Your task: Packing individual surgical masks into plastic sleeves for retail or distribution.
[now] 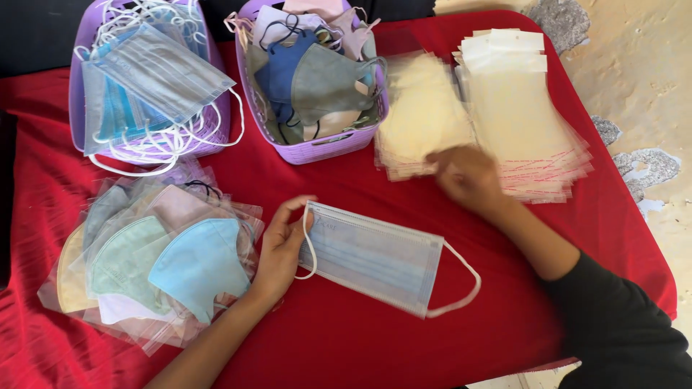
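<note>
A pale blue pleated face mask with white ear loops lies on the red tablecloth. My left hand grips its left edge between thumb and fingers. My right hand, blurred, rests on the front edge of a stack of clear plastic sleeves, fingers down on the top sleeve. A second stack of clear sleeves with white header strips lies just right of it.
A purple basket at the back centre holds several shaped masks in blue, grey and pink. Another purple basket at the back left holds pleated blue masks. Bagged shaped masks are piled front left. The table's edge runs along the right.
</note>
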